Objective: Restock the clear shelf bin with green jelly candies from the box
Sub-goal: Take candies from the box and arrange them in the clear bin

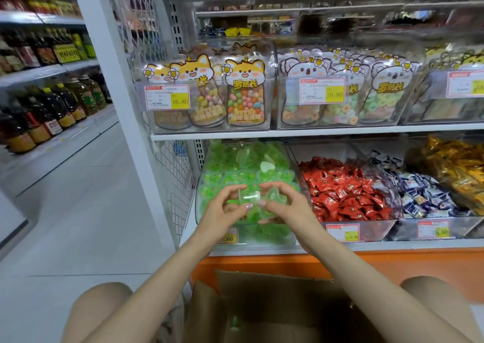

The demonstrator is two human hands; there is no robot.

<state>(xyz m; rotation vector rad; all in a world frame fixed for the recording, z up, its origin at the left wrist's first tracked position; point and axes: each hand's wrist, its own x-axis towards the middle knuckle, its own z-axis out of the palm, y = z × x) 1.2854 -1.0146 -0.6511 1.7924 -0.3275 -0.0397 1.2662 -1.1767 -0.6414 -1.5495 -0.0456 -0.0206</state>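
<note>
Two hands hold jelly cups over the clear shelf bin [199, 201].

Both forearms reach forward and up from above the open cardboard box [275, 298], wrists close together. The left hand [227, 207] pinches a small jelly cup [248, 196] on its side between thumb and fingertips. The right hand [286, 206], just beside it, curls its fingers round a heart-shaped green cup [274, 195]. The two cups almost meet above the bin, which is heaped with green jelly candies [235, 170], next to red-wrapped sweets [345, 190].
</note>
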